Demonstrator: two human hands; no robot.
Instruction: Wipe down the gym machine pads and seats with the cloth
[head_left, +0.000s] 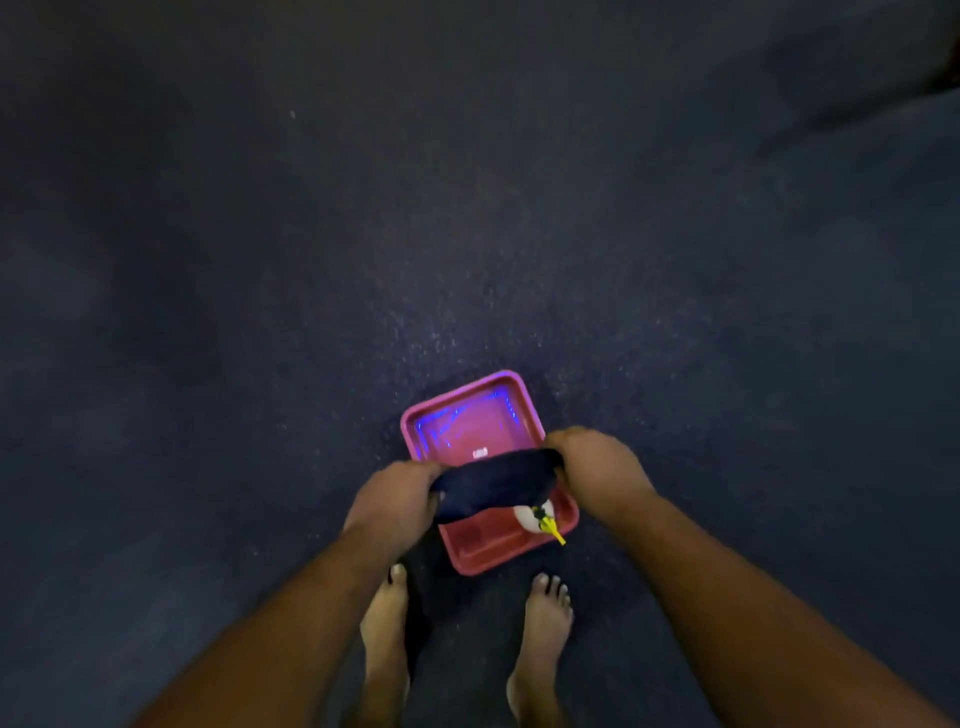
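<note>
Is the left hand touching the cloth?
Touching. The head view shows the left hand gripping one end of the dark cloth, fingers curled round it, above the pink tray.

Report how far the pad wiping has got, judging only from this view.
Done: nothing shows as wiped; no machine pad or seat is in view. In hand: the left hand and right hand each hold an end of the dark cloth over the pink tray, where a spray bottle lies. Left: seemingly all the wiping.
</note>
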